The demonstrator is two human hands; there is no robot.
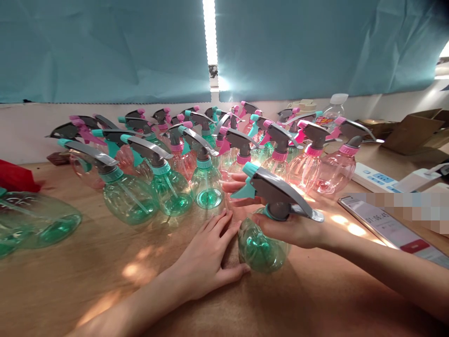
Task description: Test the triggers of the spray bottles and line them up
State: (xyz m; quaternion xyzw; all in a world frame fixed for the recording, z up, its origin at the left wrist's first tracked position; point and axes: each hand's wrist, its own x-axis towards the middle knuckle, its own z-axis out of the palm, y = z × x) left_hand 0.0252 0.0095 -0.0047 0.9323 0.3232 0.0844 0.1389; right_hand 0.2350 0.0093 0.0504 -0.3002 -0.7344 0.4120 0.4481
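My right hand (296,229) is wrapped round the neck of a green spray bottle (263,248) with a grey and turquoise trigger head. That bottle leans a little, and whether its base touches the table cannot be made out. Flat on the wooden table lies my left hand (206,255), fingers spread, just left of the held bottle. Beyond my hands stand a green spray bottle (206,187), another green spray bottle (171,192) and a third green spray bottle (129,196). Pink spray bottles (338,168) stand behind and to the right among several more.
At the left edge green bottles (52,224) lie on their sides near a red thing (17,175). On the right are a phone (386,229), a white power strip (373,178) and a cardboard box (410,131). A teal curtain (105,51) hangs behind the table (105,281).
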